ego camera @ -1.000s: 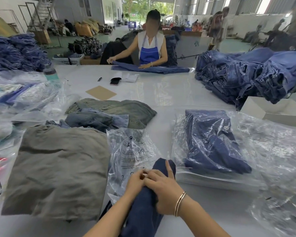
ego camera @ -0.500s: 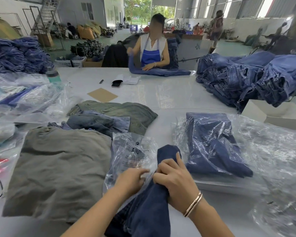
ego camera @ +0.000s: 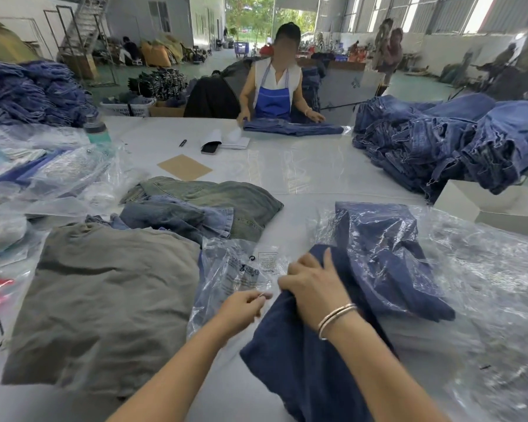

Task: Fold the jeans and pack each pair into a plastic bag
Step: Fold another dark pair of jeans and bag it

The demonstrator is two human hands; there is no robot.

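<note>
Right hand (ego camera: 314, 287) grips the soft, heavy jeans (ego camera: 305, 354) at lower centre; left hand (ego camera: 241, 309) pinches the thin, slippery bag (ego camera: 235, 269) edge. Best hold: the folded end.

The right hand (ego camera: 314, 287) grips dark blue jeans (ego camera: 305, 354) on the white tabletop (ego camera: 287, 166); the left hand (ego camera: 241, 309) pinches a clear plastic bag (ego camera: 235, 269) beside them.

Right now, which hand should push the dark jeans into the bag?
The right hand: it already grips the dark jeans. The left hand pinches the plastic bag edge, holding it.
</note>
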